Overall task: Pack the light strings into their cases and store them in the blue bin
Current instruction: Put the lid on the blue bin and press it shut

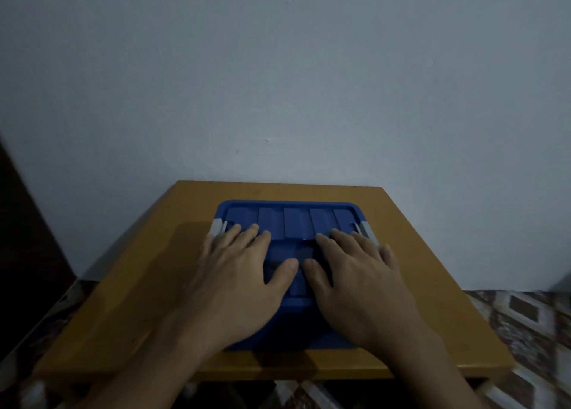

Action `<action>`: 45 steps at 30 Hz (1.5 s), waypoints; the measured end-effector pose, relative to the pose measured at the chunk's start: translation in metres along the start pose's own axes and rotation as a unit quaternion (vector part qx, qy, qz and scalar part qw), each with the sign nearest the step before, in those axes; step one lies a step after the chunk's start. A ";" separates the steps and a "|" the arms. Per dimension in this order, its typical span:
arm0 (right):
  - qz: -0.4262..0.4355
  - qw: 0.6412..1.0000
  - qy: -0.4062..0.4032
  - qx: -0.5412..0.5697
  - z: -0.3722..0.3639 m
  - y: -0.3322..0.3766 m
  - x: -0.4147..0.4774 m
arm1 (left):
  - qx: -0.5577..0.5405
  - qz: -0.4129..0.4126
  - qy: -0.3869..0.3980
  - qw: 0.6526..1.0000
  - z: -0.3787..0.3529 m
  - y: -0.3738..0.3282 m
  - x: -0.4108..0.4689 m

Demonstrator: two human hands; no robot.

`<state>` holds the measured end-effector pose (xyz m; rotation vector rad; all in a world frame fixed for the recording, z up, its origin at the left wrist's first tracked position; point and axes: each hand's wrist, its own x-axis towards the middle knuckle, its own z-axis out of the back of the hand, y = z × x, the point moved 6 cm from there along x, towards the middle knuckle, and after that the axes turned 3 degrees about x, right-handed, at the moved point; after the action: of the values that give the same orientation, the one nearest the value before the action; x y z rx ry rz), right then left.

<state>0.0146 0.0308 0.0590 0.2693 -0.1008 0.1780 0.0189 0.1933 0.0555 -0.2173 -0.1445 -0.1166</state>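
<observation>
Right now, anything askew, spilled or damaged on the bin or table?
Nothing stands out. The blue bin sits square on the wooden table, lid on, left hand and right hand flat on it. No spill or damage shows; cannot tell if the grey latches are clipped.

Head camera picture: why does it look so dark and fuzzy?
In the head view the light is dim and bluish, with no glare on the blue bin; the left hand and right hand look slightly soft; the near corners of the table and the patterned floor smear into blur.
</observation>
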 end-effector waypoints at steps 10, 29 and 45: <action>0.001 0.999 -0.036 0.004 0.000 -0.004 0.026 | -0.005 -0.018 -0.029 0.999 -0.003 0.005 0.032; -0.006 0.999 -0.047 0.006 -0.007 -0.025 0.158 | -0.036 -0.002 -0.080 0.996 -0.008 0.024 0.158; -0.022 0.992 -0.119 0.023 -0.007 -0.035 0.202 | -0.041 0.044 -0.112 0.992 -0.006 0.029 0.198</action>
<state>0.2199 0.0323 0.0677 0.3385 -0.3275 0.1048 0.2178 0.2003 0.0749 -0.3187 -0.3536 -0.0090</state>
